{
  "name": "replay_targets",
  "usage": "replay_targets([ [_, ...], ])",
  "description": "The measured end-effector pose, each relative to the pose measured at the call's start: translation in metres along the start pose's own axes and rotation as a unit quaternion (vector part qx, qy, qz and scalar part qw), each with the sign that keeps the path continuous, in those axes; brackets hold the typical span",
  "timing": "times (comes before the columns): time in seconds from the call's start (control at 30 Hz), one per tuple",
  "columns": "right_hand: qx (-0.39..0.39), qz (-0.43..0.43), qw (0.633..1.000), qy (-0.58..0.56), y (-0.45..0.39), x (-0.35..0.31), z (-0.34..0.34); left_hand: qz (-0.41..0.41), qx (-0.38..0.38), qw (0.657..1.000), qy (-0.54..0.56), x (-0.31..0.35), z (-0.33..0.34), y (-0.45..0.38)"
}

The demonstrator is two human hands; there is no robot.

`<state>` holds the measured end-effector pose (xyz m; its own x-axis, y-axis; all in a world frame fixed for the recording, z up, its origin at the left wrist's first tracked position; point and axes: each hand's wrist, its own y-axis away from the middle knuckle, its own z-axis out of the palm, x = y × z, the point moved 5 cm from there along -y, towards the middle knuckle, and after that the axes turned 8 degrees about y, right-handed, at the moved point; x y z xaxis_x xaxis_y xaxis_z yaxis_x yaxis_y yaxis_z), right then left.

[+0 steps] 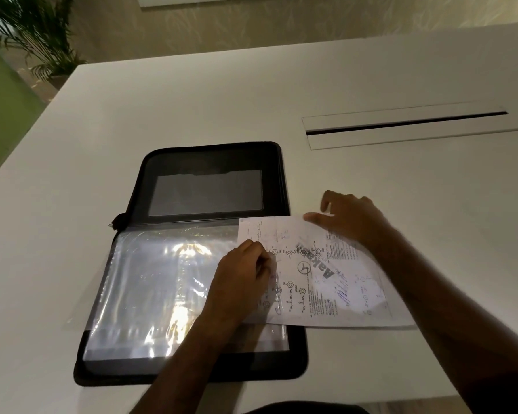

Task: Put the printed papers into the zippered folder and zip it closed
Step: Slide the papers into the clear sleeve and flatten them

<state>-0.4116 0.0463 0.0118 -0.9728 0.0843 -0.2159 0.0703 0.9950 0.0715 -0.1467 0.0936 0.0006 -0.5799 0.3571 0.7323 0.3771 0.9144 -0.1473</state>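
Printed papers [320,273] crosswise, seemingly overhanging folder [210,180] rightward.

White table [192,109] w/ open folder [210,156], papers [326,279]

A single head-worn view looks forward and steeply down from above the near edge of the white bench [192,109], close enough that both forearms enter from the bottom of the picture. The wide lens bends the bench edges (the far corner sits upper left), and a potted palm [27,34] fills that corner beyond.
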Motion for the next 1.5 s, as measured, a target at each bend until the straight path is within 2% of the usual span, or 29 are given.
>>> replay_targets([
  [0.13,0.013,0.110,0.988,-0.103,0.013,0.046,-0.011,-0.008,-0.001,1.000,-0.004,-0.001,0.000,0.000],
  [0.27,0.044,0.173,0.935,-0.306,0.026,0.077,-0.010,-0.030,-0.004,1.000,0.007,-0.002,-0.001,0.000],
  [0.43,0.074,0.224,0.862,-0.449,0.046,0.099,0.005,-0.039,0.000,0.999,0.027,-0.001,-0.004,0.000],
  [0.5,0.055,0.240,0.850,-0.465,0.055,0.100,0.009,-0.043,-0.004,0.999,0.032,-0.003,-0.003,0.000],
  [0.6,0.010,0.241,0.847,-0.473,0.072,0.100,0.011,-0.049,-0.003,0.998,0.042,-0.004,-0.003,0.001],
  [0.7,-0.070,0.201,0.850,-0.482,0.089,0.098,0.016,-0.047,0.003,0.998,0.038,-0.002,-0.004,0.002],
  [0.77,-0.088,0.184,0.849,-0.487,0.097,0.098,0.021,-0.039,0.003,0.999,0.037,0.000,-0.005,0.001],
  [1.03,-0.008,0.147,0.871,-0.470,0.090,0.081,0.020,-0.024,-0.004,1.000,0.016,0.006,-0.009,-0.001],
  [1.33,0.012,0.104,0.915,-0.390,0.075,0.041,0.014,-0.037,-0.026,0.999,0.018,0.008,-0.010,-0.001],
  [1.5,0.013,0.107,0.918,-0.382,0.073,0.023,0.016,-0.041,-0.030,0.998,0.031,0.010,-0.009,0.000],
])
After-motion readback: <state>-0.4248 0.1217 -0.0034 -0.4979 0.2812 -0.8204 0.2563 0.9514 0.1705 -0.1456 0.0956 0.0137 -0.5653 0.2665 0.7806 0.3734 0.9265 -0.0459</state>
